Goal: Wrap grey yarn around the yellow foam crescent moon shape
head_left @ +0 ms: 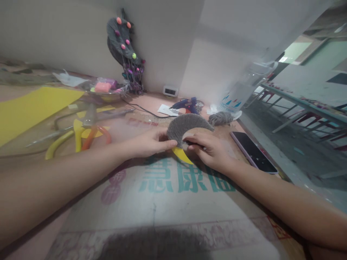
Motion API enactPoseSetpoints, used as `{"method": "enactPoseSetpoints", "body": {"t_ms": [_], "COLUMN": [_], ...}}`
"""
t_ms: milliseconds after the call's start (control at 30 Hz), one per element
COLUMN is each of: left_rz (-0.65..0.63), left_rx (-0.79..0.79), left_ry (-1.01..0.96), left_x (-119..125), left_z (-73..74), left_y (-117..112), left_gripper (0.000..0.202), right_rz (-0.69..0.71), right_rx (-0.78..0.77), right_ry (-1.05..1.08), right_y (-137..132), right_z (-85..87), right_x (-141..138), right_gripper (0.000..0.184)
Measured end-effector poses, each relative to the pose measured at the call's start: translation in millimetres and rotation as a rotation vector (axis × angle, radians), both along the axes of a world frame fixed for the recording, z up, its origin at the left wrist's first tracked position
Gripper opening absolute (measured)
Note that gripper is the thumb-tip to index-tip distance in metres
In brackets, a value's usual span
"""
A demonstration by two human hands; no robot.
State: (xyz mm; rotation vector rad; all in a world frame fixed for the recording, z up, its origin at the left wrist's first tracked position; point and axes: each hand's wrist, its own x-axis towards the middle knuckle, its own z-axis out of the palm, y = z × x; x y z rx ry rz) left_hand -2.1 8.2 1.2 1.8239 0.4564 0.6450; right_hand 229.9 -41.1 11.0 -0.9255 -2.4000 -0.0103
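A crescent-shaped piece (184,126), wound in grey yarn with a bare yellow tip (183,154), lies over a printed cardboard sheet (173,195). My left hand (150,142) pinches its lower left edge, thumb and fingers closed on it. On the inner curve of the crescent rests my right hand (208,148), fingers closed on the piece or the yarn strand. A ball of grey yarn (221,118) sits just behind my right hand.
A blue glue gun (187,104) with a black cable lies at the back. Pliers with yellow and orange handles (81,135) and yellow foam sheets (29,108) are at left. A dark phone (252,151) lies at right. A grey decorated craft (123,47) leans on the wall.
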Motion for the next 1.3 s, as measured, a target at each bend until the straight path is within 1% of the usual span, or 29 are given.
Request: {"method": "enactPoseSetpoints", "body": {"t_ms": [167, 333, 500, 767, 933, 1067, 1300], "left_rz": [0.004, 0.004, -0.01, 0.017, 0.019, 0.024, 0.025], "left_rx": [-0.037, -0.08, -0.065, -0.041, -0.009, 0.006, -0.007], "left_ry": [0.001, -0.006, -0.009, 0.015, 0.025, 0.032, 0.038], "left_x": [0.8, 0.6, 0.1, 0.9, 1.0, 0.9, 1.2], "left_z": [1.0, -1.6, -2.8, 1.5, 1.0, 0.6, 1.8], "left_y": [-1.1, 0.0, 1.5, -2.4, -1.3, -0.4, -1.2], "left_gripper": [0.024, 0.022, 0.021, 0.022, 0.026, 0.029, 0.029], "right_rz": [-0.018, -0.034, -0.012, -0.023, -0.019, 0.005, -0.021], "right_rx": [0.007, -0.011, -0.014, 0.003, 0.041, 0.072, 0.056], "right_ry": [0.003, 0.048, 0.062, 0.022, -0.022, -0.003, -0.001], "right_y": [-1.2, -2.8, -1.5, -0.5, 0.1, 1.6, -0.7], "right_z": [0.6, 1.4, -0.7, -1.3, 0.2, -0.9, -1.6], "right_x": [1.0, 0.8, 0.0, -0.6, -0.6, 0.2, 1.1], "right_gripper": [0.023, 0.022, 0.024, 0.026, 0.023, 0.02, 0.021]}}
